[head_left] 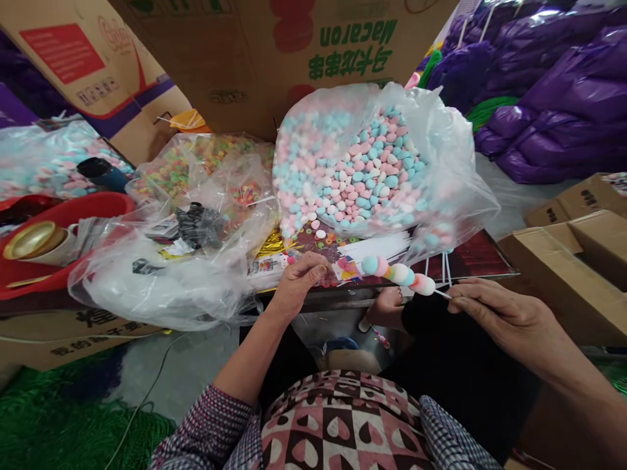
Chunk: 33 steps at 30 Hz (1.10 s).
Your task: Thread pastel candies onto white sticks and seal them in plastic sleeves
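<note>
My right hand (499, 313) pinches the bare end of a white stick that carries a candy skewer (401, 274). Pale blue, pink and white marshmallow-like pieces are threaded on it, with small orange and green bits between some of them. The skewer points left, over the table's front edge. My left hand (304, 277) is closed in a pinch, apart from the skewer; what its fingers hold, if anything, I cannot make out. Behind the hands lies an opened clear bag (372, 176) full of pastel candies. Thin white sticks (377, 247) lie in front of it.
A clear bag of small colourful rings (196, 160) lies left of the candies. Further left stands a red basin (110, 207) with bowls inside. Cardboard boxes (274, 59) rise behind; an open box (563, 261) is at right. Purple bundles (563, 111) fill the back right.
</note>
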{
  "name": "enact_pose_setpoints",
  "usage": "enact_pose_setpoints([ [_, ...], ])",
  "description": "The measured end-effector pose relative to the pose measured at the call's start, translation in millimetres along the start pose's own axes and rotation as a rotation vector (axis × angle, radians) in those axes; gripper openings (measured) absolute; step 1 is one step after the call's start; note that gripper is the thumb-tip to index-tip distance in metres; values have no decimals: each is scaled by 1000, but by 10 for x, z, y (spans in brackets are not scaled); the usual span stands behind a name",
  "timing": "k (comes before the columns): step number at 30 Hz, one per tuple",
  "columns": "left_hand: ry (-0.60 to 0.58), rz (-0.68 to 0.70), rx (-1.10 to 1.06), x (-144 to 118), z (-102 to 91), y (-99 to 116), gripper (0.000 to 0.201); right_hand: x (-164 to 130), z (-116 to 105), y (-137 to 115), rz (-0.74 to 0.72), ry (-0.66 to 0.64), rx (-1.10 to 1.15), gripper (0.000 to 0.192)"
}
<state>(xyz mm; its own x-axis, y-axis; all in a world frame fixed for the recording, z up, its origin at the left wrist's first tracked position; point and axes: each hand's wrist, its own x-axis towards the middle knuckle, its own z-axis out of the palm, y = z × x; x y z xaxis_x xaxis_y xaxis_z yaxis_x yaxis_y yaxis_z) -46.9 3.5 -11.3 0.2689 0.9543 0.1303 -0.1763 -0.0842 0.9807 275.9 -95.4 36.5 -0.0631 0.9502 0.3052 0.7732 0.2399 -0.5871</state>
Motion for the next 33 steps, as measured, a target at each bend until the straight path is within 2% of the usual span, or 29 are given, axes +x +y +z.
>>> enact_pose_setpoints([
  [6,-20,-7,-17,0,6,-34,20,-5,55,-17,-4,-69,6,32],
  [13,-33,22,57,24,-31,-23,21,-23,93,190,-17,-34,-116,30],
  [22,-89,13,71,36,-45,-53,17,-49,36,255,-51,-48,-249,33],
  [28,-75,-13,128,33,-16,-95,20,-71,84,367,-99,-61,-373,33],
  [33,-37,-26,93,43,17,-124,21,-90,195,374,-100,-71,-344,35],
])
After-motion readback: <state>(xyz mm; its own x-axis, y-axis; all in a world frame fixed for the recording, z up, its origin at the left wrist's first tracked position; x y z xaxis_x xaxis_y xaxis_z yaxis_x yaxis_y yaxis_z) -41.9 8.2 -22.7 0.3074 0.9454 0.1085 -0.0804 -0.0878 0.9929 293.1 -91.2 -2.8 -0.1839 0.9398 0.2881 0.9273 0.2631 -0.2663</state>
